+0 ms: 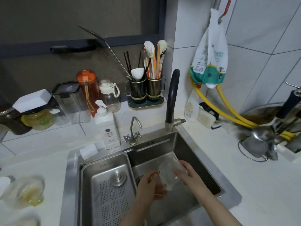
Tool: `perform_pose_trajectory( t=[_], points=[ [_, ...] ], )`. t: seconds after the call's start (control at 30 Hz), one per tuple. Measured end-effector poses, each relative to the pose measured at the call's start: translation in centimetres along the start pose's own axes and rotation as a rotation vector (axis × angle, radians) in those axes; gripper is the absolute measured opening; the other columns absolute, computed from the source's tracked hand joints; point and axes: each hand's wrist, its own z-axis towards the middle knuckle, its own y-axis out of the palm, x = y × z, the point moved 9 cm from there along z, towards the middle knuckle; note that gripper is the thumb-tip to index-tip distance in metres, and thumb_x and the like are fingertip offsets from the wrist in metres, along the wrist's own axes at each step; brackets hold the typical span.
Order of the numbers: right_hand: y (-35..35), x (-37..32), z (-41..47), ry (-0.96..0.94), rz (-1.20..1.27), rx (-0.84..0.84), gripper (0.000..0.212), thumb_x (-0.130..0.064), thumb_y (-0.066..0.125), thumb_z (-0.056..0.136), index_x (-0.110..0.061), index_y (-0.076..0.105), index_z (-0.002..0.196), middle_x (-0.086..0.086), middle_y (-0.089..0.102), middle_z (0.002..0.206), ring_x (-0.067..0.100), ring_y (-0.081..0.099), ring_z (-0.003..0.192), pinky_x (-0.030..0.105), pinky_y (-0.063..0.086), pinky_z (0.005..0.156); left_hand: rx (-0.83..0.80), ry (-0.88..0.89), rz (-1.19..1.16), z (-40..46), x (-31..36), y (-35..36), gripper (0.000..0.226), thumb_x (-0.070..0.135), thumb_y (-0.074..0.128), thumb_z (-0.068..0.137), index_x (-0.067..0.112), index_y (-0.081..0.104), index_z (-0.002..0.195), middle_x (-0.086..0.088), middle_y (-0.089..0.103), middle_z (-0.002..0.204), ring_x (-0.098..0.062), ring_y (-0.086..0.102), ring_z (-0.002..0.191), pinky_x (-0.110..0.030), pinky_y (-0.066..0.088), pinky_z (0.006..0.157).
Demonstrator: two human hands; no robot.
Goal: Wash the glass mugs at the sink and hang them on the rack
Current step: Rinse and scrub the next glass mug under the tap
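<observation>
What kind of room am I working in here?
Most likely a home kitchen: a steel sink with a black tap, a soap bottle beside it, and a holder of chopsticks and brushes on the ledge.

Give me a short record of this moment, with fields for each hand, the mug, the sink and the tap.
left hand: holds the glass mug from the left side, over the sink basin
right hand: grips the mug from the right
glass mug: clear, held between both hands; blurred, handle not clear
sink: stainless steel, with a perforated drain tray in its left part
black faucet: behind the basin; no water stream visible
soap pump bottle: white, on the sink's back edge
</observation>
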Motion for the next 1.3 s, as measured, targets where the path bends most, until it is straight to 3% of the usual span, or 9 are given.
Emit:
perform_pose_trajectory(
  t=[0.37,0.53,0.63,0.73,0.87,1.03,1.13,1.23,1.3],
  points=[
    [-1.0,-0.4,-2.1,-0.014,-0.031,0.116,0.077,-0.059,0.065,0.073,-0.034,0.033,0.138,0.000,0.042,0.139,0.018,0.045,0.122,0.031,0.039,0.099,-0.159,-0.206,-0.188,-1.8,-2.1,1.5,0.024,0.019,0.050,0.098,0.002,0.058,0.114,-0.016,0.072,0.069,-0.026,0.069,0.054,-0.029,0.054,0.045],
    [-1.5,-0.4,-2.1,-0.005,-0.162,0.193,0.088,-0.072,0.065,0.064,-0.029,0.037,0.135,0.002,0.049,0.130,0.020,0.050,0.116,0.038,0.042,0.102,-0.150,-0.143,-0.176,-2.7,-1.6,1.8,0.030,0.018,0.052,0.098,0.028,0.050,0.126,-0.017,0.070,0.083,-0.029,0.069,0.066,-0.034,0.057,0.056],
    [-1.9,-0.8,-1.9,-0.032,-0.229,0.200,0.097,-0.085,0.059,0.052,-0.029,0.042,0.129,0.002,0.054,0.121,0.021,0.055,0.112,0.044,0.046,0.100,-0.181,-0.104,-0.185,-4.1,-0.5,2.7,0.021,0.034,0.060,0.092,0.035,0.059,0.113,-0.014,0.065,0.080,-0.028,0.067,0.069,-0.036,0.058,0.064],
    [-1.8,-2.3,-2.2,-0.093,-0.231,0.148,0.078,-0.070,0.064,0.066,-0.023,0.048,0.126,-0.001,0.062,0.109,0.015,0.062,0.099,0.039,0.053,0.091,-0.169,-0.039,-0.159,-4.9,0.5,3.2,0.012,0.051,0.068,0.077,0.045,0.069,0.088,-0.010,0.065,0.082,-0.026,0.066,0.075,-0.037,0.056,0.070],
    [-2.7,-3.8,-2.8,-0.158,-0.233,0.162,0.043,-0.039,0.070,0.080,-0.015,0.055,0.112,-0.008,0.061,0.087,0.003,0.059,0.076,0.015,0.046,0.065,-0.134,-0.011,-0.145,-5.2,1.1,3.8,0.036,0.058,0.072,0.064,0.040,0.070,0.095,-0.011,0.065,0.094,-0.027,0.065,0.082,-0.036,0.056,0.069],
    [-4.8,-4.5,-4.0,-0.235,-0.211,0.165,0.018,-0.029,0.072,0.081,-0.025,0.063,0.095,-0.008,0.068,0.083,0.003,0.065,0.076,0.012,0.049,0.065,-0.112,-0.010,-0.161,-5.8,1.4,5.8,0.028,0.054,0.060,0.085,0.036,0.067,0.106,-0.012,0.064,0.101,-0.030,0.064,0.085,-0.037,0.056,0.074],
    [-6.2,-4.2,-4.5,-0.225,-0.151,0.179,0.014,-0.020,0.076,0.078,-0.026,0.066,0.087,-0.004,0.071,0.080,0.012,0.067,0.079,0.014,0.052,0.067,-0.030,0.103,-0.081,-5.9,2.0,6.5,0.023,0.052,0.054,0.090,0.037,0.066,0.103,0.006,0.066,0.110,-0.017,0.063,0.102,-0.037,0.053,0.088],
    [-6.8,-3.6,-5.0,-0.221,-0.088,0.191,0.024,-0.019,0.078,0.075,-0.034,0.061,0.084,-0.019,0.067,0.077,-0.006,0.064,0.073,0.003,0.045,0.064,0.037,0.241,0.034,-6.4,2.5,7.1,0.021,0.045,0.045,0.096,0.043,0.059,0.112,0.022,0.060,0.116,0.003,0.051,0.117,-0.007,0.040,0.091],
    [-7.0,-3.1,-5.3,-0.191,-0.009,0.176,0.029,-0.024,0.079,0.073,-0.037,0.060,0.092,-0.024,0.066,0.085,-0.015,0.062,0.076,0.014,0.052,0.078,0.072,0.267,0.075,-6.4,2.5,7.4,0.028,0.044,0.047,0.095,0.035,0.063,0.116,0.019,0.065,0.113,0.007,0.052,0.114,0.005,0.037,0.078]
  ],
)
